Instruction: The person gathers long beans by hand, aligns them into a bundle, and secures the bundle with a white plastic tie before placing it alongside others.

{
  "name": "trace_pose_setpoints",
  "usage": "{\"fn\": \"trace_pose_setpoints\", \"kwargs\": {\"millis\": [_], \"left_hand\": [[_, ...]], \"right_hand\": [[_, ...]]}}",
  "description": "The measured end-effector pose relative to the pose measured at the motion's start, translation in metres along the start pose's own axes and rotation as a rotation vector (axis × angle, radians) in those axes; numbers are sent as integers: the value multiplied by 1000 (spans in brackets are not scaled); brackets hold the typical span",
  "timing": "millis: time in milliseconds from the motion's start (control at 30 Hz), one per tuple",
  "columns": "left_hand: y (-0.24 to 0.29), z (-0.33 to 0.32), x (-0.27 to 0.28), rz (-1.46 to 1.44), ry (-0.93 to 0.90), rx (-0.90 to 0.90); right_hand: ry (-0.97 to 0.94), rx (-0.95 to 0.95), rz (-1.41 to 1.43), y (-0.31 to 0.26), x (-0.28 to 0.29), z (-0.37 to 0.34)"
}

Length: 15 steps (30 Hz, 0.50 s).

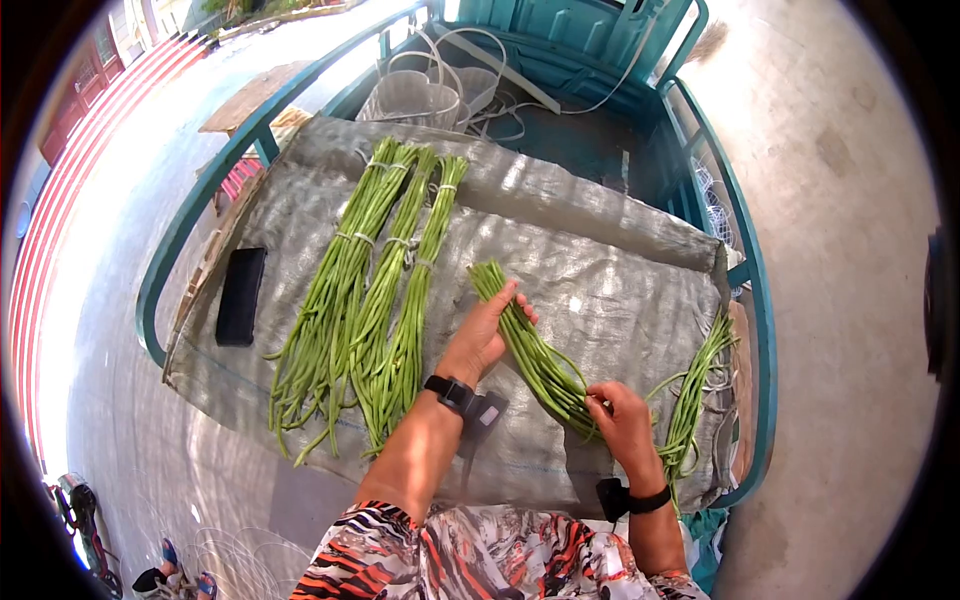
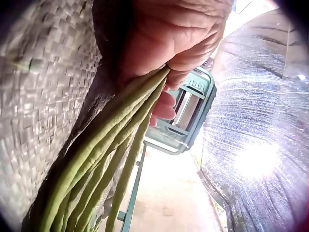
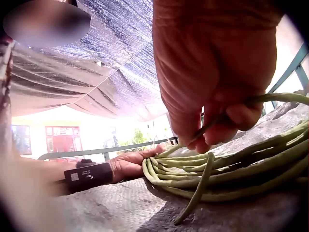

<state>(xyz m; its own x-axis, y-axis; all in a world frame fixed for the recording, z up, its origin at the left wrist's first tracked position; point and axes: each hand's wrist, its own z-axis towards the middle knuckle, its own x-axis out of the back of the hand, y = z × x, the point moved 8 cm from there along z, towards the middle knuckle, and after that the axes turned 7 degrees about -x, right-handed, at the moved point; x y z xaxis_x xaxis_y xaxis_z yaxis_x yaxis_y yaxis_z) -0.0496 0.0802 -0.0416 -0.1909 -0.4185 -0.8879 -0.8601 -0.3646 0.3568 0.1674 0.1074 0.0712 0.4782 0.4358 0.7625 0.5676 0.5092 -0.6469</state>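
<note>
A bunch of long green beans [image 1: 540,362] lies slanted on the grey woven sheet [image 1: 610,300]. The left hand [image 1: 484,335] grips its upper end, thumb and fingers round the stems; in the left wrist view the beans [image 2: 104,145] come out from under the left hand [image 2: 176,38]. Near the bunch's lower end the right hand [image 1: 626,425] pinches a bean. In the right wrist view, the right hand [image 3: 215,72] holds one thin bean between thumb and fingertips above the other beans [image 3: 231,179].
Several tied bean bundles [image 1: 385,290] lie left of the hands, beside a black phone [image 1: 240,297]. Loose beans [image 1: 690,405] lie at the right edge. Teal rails [image 1: 765,350] flank the sheet; white baskets [image 1: 410,100] stand beyond it.
</note>
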Motion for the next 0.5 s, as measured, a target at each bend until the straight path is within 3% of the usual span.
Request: {"fn": "trace_pose_setpoints", "kwargs": {"millis": [200, 500], "left_hand": [[-2, 1, 6, 31, 60, -5], [-4, 10, 13, 31, -31, -5]], "right_hand": [[-27, 35, -50, -7, -6, 1], [11, -15, -51, -1, -7, 0]]}}
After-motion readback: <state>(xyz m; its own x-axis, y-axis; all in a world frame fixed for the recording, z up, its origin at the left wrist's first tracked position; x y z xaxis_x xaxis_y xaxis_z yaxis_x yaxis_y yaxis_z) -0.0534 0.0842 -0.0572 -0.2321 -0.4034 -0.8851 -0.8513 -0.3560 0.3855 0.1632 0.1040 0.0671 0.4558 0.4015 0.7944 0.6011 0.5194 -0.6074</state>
